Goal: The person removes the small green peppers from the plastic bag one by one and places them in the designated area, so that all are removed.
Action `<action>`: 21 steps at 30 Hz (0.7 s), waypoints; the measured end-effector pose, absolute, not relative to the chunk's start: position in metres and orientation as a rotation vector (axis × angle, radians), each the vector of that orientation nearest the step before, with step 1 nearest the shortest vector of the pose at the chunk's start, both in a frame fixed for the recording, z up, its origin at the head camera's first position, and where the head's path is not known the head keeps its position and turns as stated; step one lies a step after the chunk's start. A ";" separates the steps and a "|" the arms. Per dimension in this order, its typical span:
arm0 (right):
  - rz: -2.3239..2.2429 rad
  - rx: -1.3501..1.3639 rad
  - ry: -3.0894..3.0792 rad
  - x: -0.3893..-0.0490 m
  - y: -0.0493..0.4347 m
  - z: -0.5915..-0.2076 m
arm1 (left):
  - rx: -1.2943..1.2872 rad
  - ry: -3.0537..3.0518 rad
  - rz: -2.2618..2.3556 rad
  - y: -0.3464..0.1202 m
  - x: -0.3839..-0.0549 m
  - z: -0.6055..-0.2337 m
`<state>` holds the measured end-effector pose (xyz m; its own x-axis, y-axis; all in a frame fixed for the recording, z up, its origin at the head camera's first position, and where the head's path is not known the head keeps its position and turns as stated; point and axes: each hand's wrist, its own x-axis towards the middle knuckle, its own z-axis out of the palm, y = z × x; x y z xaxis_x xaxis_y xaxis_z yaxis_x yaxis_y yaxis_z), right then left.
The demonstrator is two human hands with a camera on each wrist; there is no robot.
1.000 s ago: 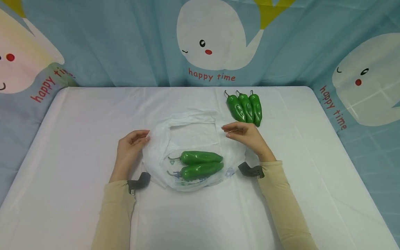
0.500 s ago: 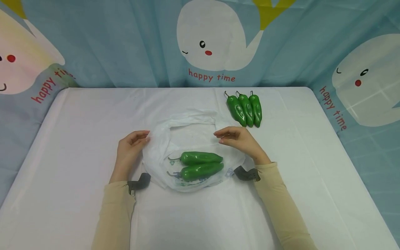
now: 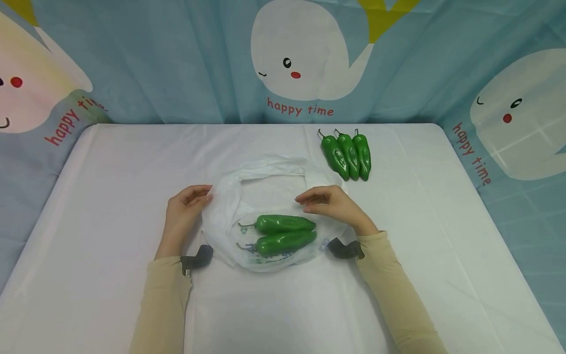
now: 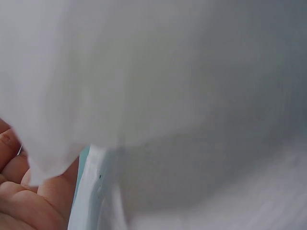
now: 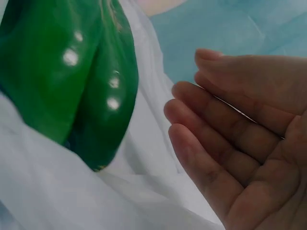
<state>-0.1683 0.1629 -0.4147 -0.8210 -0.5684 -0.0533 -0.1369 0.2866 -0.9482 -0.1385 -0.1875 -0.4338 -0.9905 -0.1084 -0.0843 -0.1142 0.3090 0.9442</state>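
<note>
A white plastic bag (image 3: 221,196) lies spread with its mouth facing up in the head view. Two long green peppers, an upper one (image 3: 283,223) and a lower one (image 3: 287,243), lie side by side in it, stems to the left. At the bag's left rim, my left hand (image 3: 185,204) pinches the thin plastic; in the left wrist view the sheet covers much of that hand (image 4: 41,191). My right hand (image 3: 329,201) hovers over the bag's right side, fingers loosely bent and holding nothing. Its fingertips are just above the upper pepper's tip, apart from it in the right wrist view.
Three more green peppers (image 3: 349,155) lie side by side on the white-covered table (image 3: 132,157), behind the bag to the right. A blue curtain (image 3: 177,64) with whale prints stands along the back and sides.
My right hand has moved left and slightly toward me, from the bag's right rim to over its opening. The left hand, the bag and the peppers stay where they were.
</note>
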 end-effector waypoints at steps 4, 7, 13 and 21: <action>-1.527 -0.684 2.133 -0.167 0.160 -0.416 | -0.210 2.525 1.846 -0.188 -0.138 -0.434; -1.500 -0.715 2.110 -0.166 0.158 -0.416 | -0.204 2.520 1.856 -0.188 -0.138 -0.434; -1.424 -0.765 2.123 -0.166 0.153 -0.419 | -0.170 2.555 1.843 -0.188 -0.138 -0.434; -1.354 -0.788 2.152 -0.164 0.150 -0.420 | -0.156 2.576 1.833 -0.189 -0.137 -0.435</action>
